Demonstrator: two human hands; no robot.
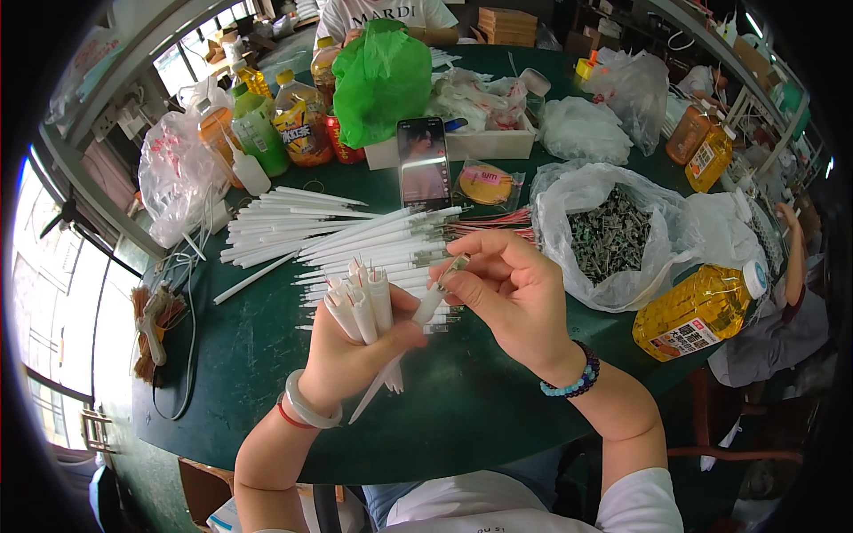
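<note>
My left hand (pixel 339 362) is closed round a bundle of white tapered plastic sticks (pixel 362 306). Thin wires poke from their upper ends, and the narrow tips point down below my palm. One more white stick (pixel 430 304) slants out between my left thumb and fingers. At its upper end, my right hand (pixel 524 298) pinches a small metallic-looking part (pixel 458 264); whether the part is joined to the stick cannot be made out. Just beyond my hands lies a pile of similar white sticks (pixel 355 238), many with small parts on their right-hand ends.
Right of the pile sits an open plastic bag of small dark parts (pixel 609 233), with a yellow oil bottle (pixel 697 311) beside it. A phone (pixel 425 169) leans against a white box (pixel 498 145). Bottles (pixel 300 124) and a green bag (pixel 382 80) stand behind. A brush (pixel 155 329) lies left. Across the table sits a person (pixel 391 16).
</note>
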